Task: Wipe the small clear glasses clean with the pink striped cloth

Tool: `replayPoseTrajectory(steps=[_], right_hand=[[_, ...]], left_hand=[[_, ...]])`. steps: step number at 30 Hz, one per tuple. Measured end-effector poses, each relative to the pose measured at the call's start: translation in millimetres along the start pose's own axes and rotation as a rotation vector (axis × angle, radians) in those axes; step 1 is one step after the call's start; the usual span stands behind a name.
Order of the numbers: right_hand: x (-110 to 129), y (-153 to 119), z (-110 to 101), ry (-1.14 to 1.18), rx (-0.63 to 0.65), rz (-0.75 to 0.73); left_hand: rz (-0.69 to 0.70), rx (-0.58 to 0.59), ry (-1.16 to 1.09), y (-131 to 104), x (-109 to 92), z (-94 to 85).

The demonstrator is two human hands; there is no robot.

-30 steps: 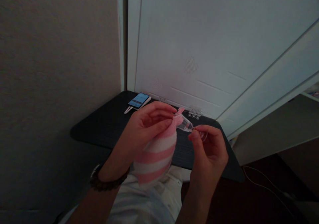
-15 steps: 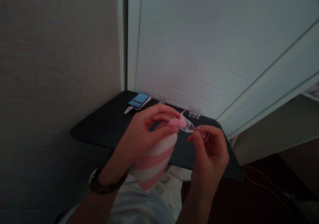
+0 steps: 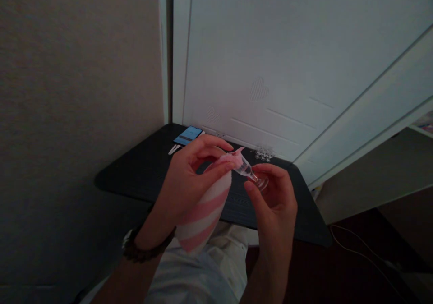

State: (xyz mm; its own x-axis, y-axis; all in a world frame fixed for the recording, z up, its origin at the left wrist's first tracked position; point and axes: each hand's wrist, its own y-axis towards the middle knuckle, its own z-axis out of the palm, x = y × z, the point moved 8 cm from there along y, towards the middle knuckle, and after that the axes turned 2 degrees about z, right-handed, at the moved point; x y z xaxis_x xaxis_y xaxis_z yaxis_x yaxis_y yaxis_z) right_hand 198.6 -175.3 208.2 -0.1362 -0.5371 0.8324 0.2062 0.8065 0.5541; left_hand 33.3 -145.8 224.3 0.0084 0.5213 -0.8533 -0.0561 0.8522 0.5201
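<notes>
A pink-and-white striped cloth [image 3: 206, 211] hangs from my left hand [image 3: 199, 168], whose thumb and fingers pinch its upper end. That end is bunched at the mouth of a small clear stemmed glass [image 3: 244, 168]; some pink fabric seems to lie inside the bowl. My right hand [image 3: 275, 191] is closed on the glass around its stem and foot, with the thumb below and the fingers above. The glass is tilted, its mouth toward my left hand. Both hands are above a dark table [image 3: 135, 168].
At the table's back left lies a phone [image 3: 187, 135] with its screen lit, beside a white clip-like item [image 3: 174, 149]. Several small clear glasses [image 3: 264, 153] stand along the back edge by a white panel [image 3: 237, 69]. A cable [image 3: 365, 250] runs over the floor at right.
Both hands have shifted slightly left with the cloth and the glass. The glass has turned so its foot points lower, and more of its stem and foot shows.
</notes>
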Motion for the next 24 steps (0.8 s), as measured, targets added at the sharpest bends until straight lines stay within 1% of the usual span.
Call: replayPoseTrajectory(steps=[3, 6, 11, 19, 24], right_hand=[[-2, -1, 2, 0.037, 0.052, 0.035], [-5, -2, 3, 0.043, 0.087, 0.064], [-12, -1, 0, 0.026, 0.066, 0.116], [-13, -1, -5, 0.039, 0.031, 0.157], [-11, -1, -7, 0.051, -0.008, 0.133]], left_hand=[[0.017, -0.06, 0.02, -1, 1, -4.2], [0.035, -0.078, 0.001, -2, 1, -5.6], [0.061, -0.108, 0.041, -3, -3, -7.4], [0.141, 0.015, 0.175, -2, -11, -6.3], [0.162, 0.161, 0.21, -2, -9, -1.2]])
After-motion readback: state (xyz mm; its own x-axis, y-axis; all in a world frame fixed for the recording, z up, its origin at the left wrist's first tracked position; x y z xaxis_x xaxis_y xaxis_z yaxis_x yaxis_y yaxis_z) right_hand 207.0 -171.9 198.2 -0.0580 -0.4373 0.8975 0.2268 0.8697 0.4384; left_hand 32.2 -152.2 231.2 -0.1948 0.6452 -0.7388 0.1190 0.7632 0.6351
